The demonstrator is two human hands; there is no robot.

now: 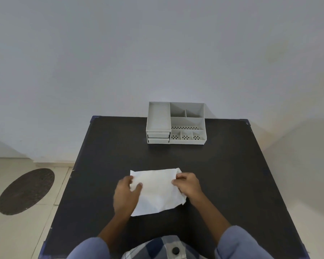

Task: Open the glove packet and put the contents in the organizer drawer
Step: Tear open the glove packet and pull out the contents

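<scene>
A white paper glove packet lies flat on the black table in front of me. My left hand grips its left edge, thumb on top. My right hand pinches the packet's upper right corner, where the paper is folded up a little. A grey plastic organizer stands at the far edge of the table, with open compartments on top and two small drawers at its front left, both shut.
The table stands against a plain wall. On the tiled floor to the left lies a dark oval mat. Bare tabletop lies between the packet and the organizer and on both sides.
</scene>
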